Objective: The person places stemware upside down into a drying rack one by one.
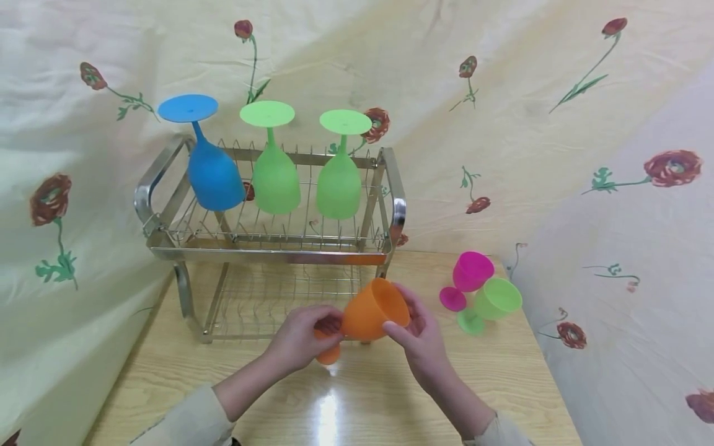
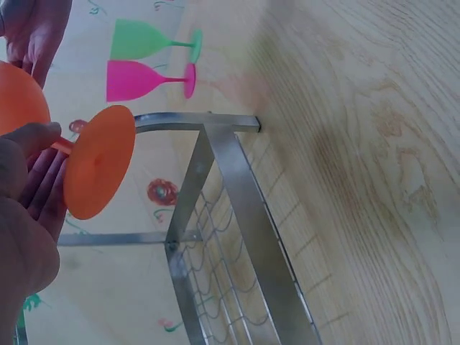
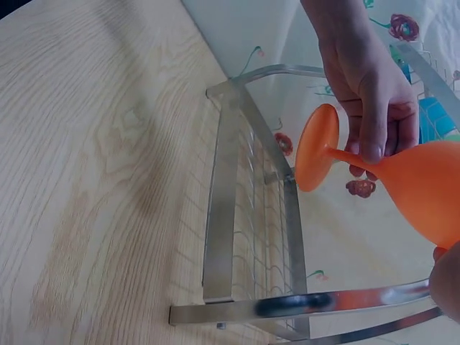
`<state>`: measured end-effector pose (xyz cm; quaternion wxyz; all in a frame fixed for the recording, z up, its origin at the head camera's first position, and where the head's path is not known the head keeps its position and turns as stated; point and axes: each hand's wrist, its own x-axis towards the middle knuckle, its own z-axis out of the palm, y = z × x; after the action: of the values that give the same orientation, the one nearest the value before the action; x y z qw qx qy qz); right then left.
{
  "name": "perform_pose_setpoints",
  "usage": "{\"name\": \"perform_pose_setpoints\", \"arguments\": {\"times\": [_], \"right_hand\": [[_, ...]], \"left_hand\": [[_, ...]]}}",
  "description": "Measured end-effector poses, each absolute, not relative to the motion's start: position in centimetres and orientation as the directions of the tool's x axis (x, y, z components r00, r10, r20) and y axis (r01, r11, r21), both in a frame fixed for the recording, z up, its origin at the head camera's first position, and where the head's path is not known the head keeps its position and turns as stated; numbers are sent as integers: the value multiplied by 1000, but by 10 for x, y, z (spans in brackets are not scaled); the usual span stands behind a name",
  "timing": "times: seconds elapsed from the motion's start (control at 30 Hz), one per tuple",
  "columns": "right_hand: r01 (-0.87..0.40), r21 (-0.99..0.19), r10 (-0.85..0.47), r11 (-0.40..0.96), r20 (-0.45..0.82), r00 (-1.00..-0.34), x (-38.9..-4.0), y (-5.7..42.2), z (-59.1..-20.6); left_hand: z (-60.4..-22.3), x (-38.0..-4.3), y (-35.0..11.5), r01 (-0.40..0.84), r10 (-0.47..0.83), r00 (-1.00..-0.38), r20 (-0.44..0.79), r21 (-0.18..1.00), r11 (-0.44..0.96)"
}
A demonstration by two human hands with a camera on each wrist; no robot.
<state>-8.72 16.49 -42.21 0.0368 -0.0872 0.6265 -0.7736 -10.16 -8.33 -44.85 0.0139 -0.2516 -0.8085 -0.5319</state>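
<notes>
A matte orange stemmed goblet [image 1: 361, 314] is held aslant near the middle of the head view, just below a two-tier silver metal wire rack [image 1: 268, 255]. Its long axis runs from lower left to right and slightly up: the round foot is at the lower left, and the open mouth faces right and up. In the left wrist view, the foot is turned toward the right of the frame; in the right wrist view, toward the upper left.

The left hand [image 1: 305, 334] pinches the stem between thumb and fingers, so the foot lies on one side of this grip and the bowl on the other. The right hand [image 1: 423, 347] grasps the bowl near its rim, thumb in front and fingers behind.

At the right of the head view, a magenta stemmed goblet [image 1: 473, 272] and a light-green stemmed goblet [image 1: 496, 300] stand on the pale wood-grain table [image 1: 390, 396].
</notes>
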Motion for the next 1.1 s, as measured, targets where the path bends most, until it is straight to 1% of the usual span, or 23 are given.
{"name": "perform_pose_setpoints", "arguments": {"times": [0.2, 0.33, 0.4, 0.57, 0.67, 0.73, 0.83, 0.93, 1.03, 1.1], "right_hand": [[-25, -974, -182, -226, 67, -981, -86, 161, -425], [-10, -981, -249, -194, 59, -967, -89, 165, -427], [-27, -987, -296, -158, 74, -952, -91, 169, -426], [-164, -986, -464, -10, 150, -873, -103, 187, -420], [-247, -962, -544, 114, 147, -826, -109, 195, -412], [-281, -937, -578, 207, 115, -808, -112, 197, -407], [-359, -868, -613, 343, 83, -786, -116, 195, -399], [-445, -766, -636, 464, 61, -769, -117, 191, -393], [-510, -676, -662, 532, 44, -749, -119, 185, -391], [-533, -644, -676, 549, 33, -736, -121, 181, -390]], "left_hand": [[-452, -98, -90, 420, 387, -874, 294, 857, 299], [-451, -95, -100, 414, 393, -877, 277, 850, 326], [-449, -96, -106, 407, 399, -879, 263, 848, 340], [-443, -97, -126, 409, 441, -870, 221, 822, 395], [-437, -98, -138, 417, 484, -856, 182, 797, 437], [-433, -100, -144, 433, 519, -839, 164, 779, 454], [-426, -103, -152, 479, 574, -803, 160, 746, 463], [-420, -106, -157, 515, 616, -773, 151, 716, 472], [-414, -109, -159, 533, 639, -757, 136, 694, 484], [-411, -110, -160, 540, 650, -749, 126, 684, 490]]}}
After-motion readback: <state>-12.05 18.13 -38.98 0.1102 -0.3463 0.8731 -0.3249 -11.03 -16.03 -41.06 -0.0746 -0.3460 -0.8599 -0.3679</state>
